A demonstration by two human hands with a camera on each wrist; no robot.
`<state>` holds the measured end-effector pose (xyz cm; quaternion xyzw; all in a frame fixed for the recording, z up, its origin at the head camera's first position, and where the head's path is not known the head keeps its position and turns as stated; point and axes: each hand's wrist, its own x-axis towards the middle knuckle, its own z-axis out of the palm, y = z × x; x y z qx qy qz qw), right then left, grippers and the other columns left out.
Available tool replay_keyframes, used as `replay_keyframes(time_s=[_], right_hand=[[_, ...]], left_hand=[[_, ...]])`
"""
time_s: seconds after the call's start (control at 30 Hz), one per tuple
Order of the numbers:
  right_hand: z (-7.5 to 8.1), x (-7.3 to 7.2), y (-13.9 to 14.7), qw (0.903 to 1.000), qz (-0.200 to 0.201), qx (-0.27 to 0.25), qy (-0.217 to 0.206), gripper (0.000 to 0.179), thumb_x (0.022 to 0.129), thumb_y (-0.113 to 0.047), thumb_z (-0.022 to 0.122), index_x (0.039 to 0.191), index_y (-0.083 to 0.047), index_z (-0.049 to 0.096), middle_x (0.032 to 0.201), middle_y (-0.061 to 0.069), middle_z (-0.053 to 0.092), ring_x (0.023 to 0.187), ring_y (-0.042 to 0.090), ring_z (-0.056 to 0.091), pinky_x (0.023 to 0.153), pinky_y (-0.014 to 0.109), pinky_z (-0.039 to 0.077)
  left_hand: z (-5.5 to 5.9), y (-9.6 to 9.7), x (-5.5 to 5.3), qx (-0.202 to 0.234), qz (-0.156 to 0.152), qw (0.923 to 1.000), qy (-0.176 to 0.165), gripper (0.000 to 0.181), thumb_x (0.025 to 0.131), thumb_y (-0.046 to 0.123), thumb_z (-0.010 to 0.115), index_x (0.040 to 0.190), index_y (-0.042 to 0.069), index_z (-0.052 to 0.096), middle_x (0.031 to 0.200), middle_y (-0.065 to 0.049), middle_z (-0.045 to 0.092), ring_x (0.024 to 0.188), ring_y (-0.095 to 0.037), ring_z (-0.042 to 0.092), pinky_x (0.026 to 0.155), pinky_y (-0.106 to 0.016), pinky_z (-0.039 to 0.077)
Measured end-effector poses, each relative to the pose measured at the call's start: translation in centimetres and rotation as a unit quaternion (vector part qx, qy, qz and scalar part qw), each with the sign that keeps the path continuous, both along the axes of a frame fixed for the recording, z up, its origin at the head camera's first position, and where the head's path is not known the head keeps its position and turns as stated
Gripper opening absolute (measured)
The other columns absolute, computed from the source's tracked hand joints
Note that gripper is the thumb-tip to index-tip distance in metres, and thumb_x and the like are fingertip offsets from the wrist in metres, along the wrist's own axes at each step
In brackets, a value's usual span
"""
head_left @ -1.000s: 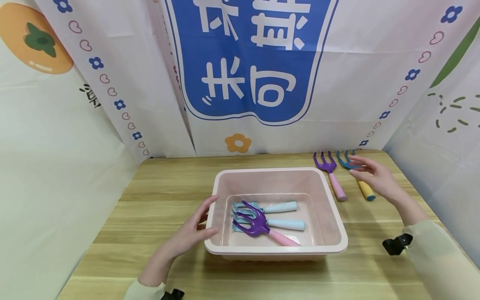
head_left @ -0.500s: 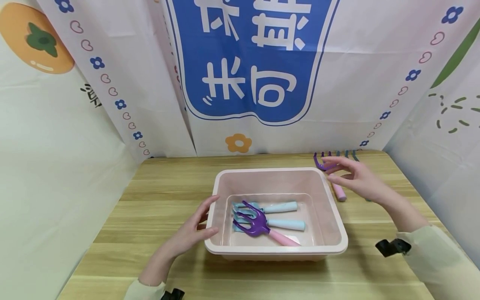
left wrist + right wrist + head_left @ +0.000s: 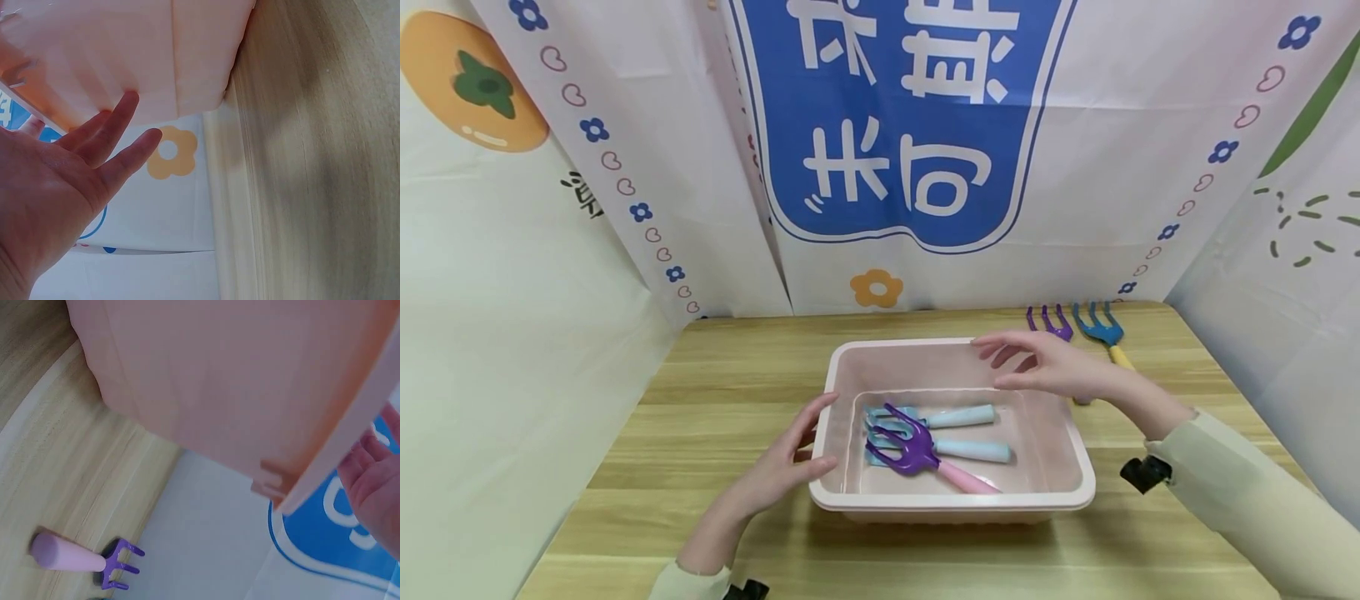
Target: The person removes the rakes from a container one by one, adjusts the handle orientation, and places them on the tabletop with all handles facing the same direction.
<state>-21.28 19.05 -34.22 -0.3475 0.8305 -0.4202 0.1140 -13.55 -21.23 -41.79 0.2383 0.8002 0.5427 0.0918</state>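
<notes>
A pink plastic basin (image 3: 962, 500) stands on the table in the head view. Inside it, a purple hand fork with a pink handle (image 3: 913, 450) lies across light-blue tools (image 3: 973, 450). My left hand (image 3: 790, 450) is at the basin's left side, thumb and fingertips right at the rim; the left wrist view shows its extended fingers (image 3: 119, 125) against the outer wall. My right hand (image 3: 1048, 364) hovers over the basin's back right part with relaxed fingers, holding nothing. Behind it, another purple hand fork (image 3: 1051, 321) is partly hidden.
A blue hand fork with a yellow handle (image 3: 1105, 329) lies at the table's back right, beside the second purple one. The wooden table (image 3: 722, 417) extends around the basin. Printed cloth (image 3: 722, 208) hangs at the back and both sides.
My right hand has moved left from over the blue fork, past the purple fork, to above the basin. My left hand and the tools have stayed in place.
</notes>
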Motion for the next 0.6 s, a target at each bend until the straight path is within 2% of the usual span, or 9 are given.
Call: replay_keyframes(time_s=[0.1, 0.23, 0.43, 0.6], right_hand=[[-0.3, -0.4, -0.8, 0.9995, 0.019, 0.021, -0.013, 0.056, 0.089, -0.022, 0.072, 0.139, -0.007, 0.051, 0.123, 0.006, 0.061, 0.112, 0.034, 0.056, 0.089, 0.038, 0.050], [-1.0, -1.1, -1.7, 0.9979, 0.047, 0.043, -0.011, 0.054, 0.090, -0.022, 0.072, 0.138, -0.011, 0.053, 0.123, 0.007, 0.062, 0.110, 0.034, 0.058, 0.088, 0.042, 0.050], [-2.2, -1.8, -2.8, 0.9944, 0.080, 0.069, 0.001, 0.055, 0.088, -0.020, 0.073, 0.136, -0.004, 0.052, 0.121, 0.015, 0.062, 0.106, 0.035, 0.060, 0.086, 0.041, 0.051], [-2.8, -2.4, -3.7, 0.9902, 0.103, 0.092, -0.023, 0.058, 0.086, -0.021, 0.075, 0.135, 0.000, 0.053, 0.121, 0.019, 0.061, 0.107, 0.036, 0.059, 0.089, 0.044, 0.050]], left_hand=[[0.0, -0.1, 0.0, 0.000, -0.001, 1.0000, 0.000, 0.074, 0.091, 0.006, 0.063, 0.153, 0.022, 0.025, 0.144, -0.025, 0.038, 0.123, -0.041, 0.046, 0.093, -0.046, 0.045], [-0.1, -0.1, 0.0, -0.003, -0.001, 1.0000, -0.001, 0.074, 0.092, 0.006, 0.063, 0.153, 0.023, 0.025, 0.144, -0.025, 0.037, 0.124, -0.042, 0.045, 0.094, -0.048, 0.044], [-0.1, 0.0, 0.0, -0.001, -0.001, 1.0000, -0.005, 0.074, 0.091, 0.007, 0.063, 0.153, 0.021, 0.025, 0.145, -0.026, 0.036, 0.124, -0.044, 0.044, 0.094, -0.051, 0.043], [0.0, 0.0, 0.1, 0.002, -0.001, 1.0000, -0.003, 0.074, 0.091, 0.006, 0.063, 0.153, 0.021, 0.025, 0.144, -0.026, 0.037, 0.123, -0.044, 0.045, 0.093, -0.049, 0.044]])
